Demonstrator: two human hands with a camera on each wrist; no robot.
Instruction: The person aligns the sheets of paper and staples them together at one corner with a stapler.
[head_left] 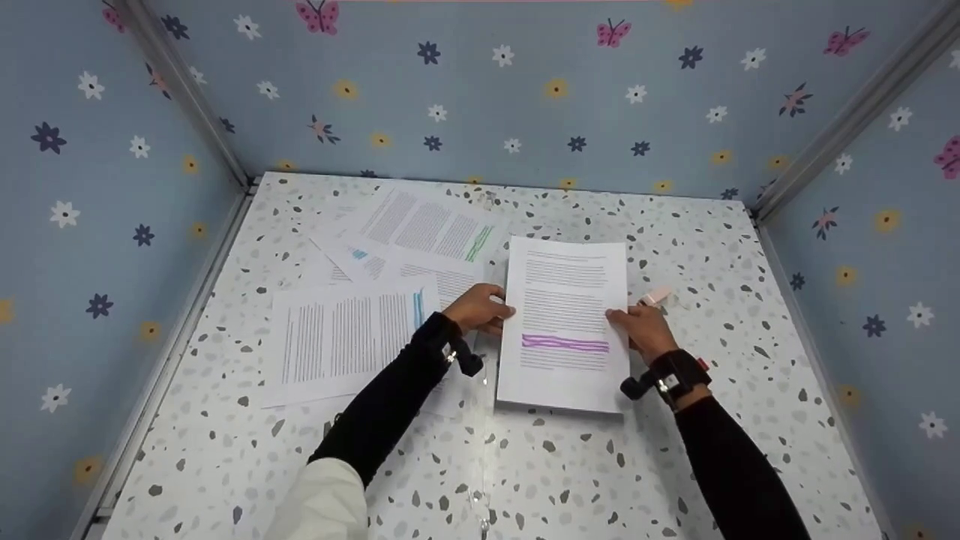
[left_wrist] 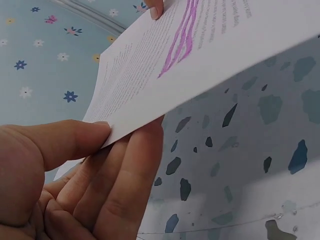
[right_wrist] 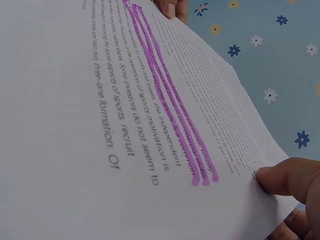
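A printed sheet of paper [head_left: 566, 300] with purple highlighter strokes across its lower text is held up between both hands, raised off the table. My left hand [head_left: 478, 309] pinches its left edge, thumb on top and fingers beneath, as the left wrist view shows the thumb [left_wrist: 80, 142] pressing the margin. On the opposite edge my right hand [head_left: 645, 330] grips the sheet the same way, its thumb [right_wrist: 282, 177] lying on the print. Most of the right fingers are hidden under the paper. Whether more than one sheet is held, I cannot tell.
Several printed sheets overlap on the left: one with blue marks [head_left: 345, 341] in front, one with green marks [head_left: 427, 225] behind. A small pale pink object [head_left: 657, 295] lies beyond my right hand. The speckled table [head_left: 555, 480] is walled by flowered blue panels [head_left: 480, 90].
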